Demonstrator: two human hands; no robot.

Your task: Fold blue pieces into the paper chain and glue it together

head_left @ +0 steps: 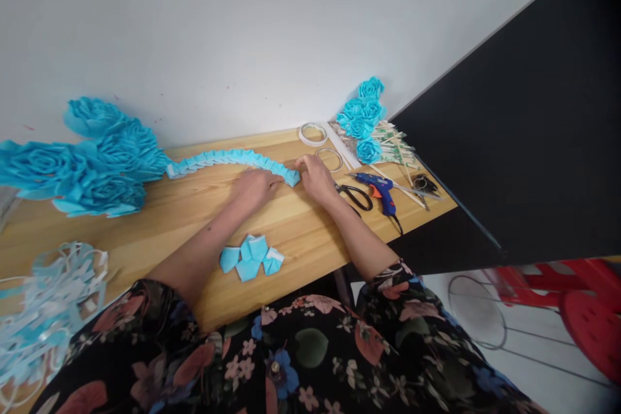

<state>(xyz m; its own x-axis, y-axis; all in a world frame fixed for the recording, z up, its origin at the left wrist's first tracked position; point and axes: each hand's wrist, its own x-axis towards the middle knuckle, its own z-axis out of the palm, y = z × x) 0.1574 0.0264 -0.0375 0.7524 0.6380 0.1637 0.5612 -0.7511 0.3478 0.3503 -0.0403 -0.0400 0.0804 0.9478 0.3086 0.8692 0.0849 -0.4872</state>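
Note:
A long chain of folded blue ribbon petals lies across the back of the wooden table. My left hand rests on the chain near its right end, fingers curled down on it. My right hand pinches the very end of the chain, where the last petal sits. Several loose folded blue petals lie near the front edge, between my forearms.
Large blue ribbon roses are piled at the left. Smaller blue roses on sticks lie at the back right, with tape rolls, black scissors and a blue glue gun. Ribbon scraps lie at the front left. Red stools stand at the right.

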